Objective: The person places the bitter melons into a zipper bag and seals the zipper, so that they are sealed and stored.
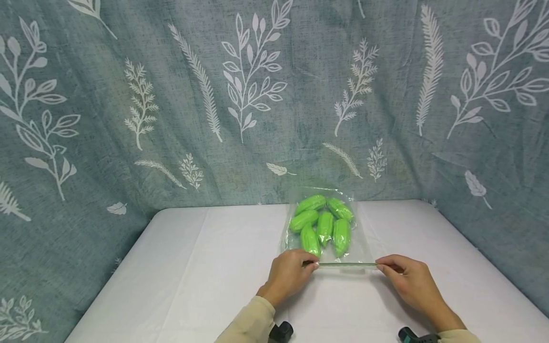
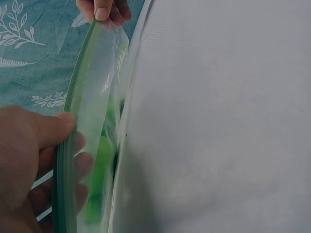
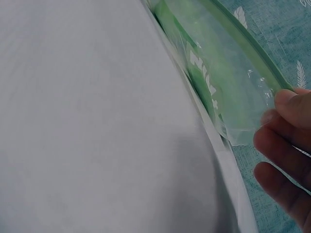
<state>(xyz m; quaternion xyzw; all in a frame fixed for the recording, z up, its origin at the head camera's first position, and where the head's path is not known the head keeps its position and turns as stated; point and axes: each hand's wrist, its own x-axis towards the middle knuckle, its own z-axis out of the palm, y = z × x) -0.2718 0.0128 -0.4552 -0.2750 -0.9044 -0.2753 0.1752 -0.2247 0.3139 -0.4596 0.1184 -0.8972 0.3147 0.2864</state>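
Observation:
A clear zip bag (image 1: pixel 364 245) with a green zip strip (image 1: pixel 347 264) lies on the white table, its opening edge toward me. Inside are several bright green, elongated vegetable-like pieces (image 1: pixel 325 226); their exact kind cannot be told. My left hand (image 1: pixel 289 275) pinches the left end of the strip between thumb and fingers. At the other end, my right hand (image 1: pixel 409 283) pinches the corner of the strip. The strip runs straight between both hands in the head view. In the left wrist view the left thumb (image 2: pixel 60 126) presses on the green strip, with fingers behind it.
A white cloth covers the table (image 1: pixel 214 267). Behind and beside it hangs a blue-green curtain (image 1: pixel 300 95) printed with white leaves. Dark wrist devices (image 1: pixel 280 331) show at both sleeves.

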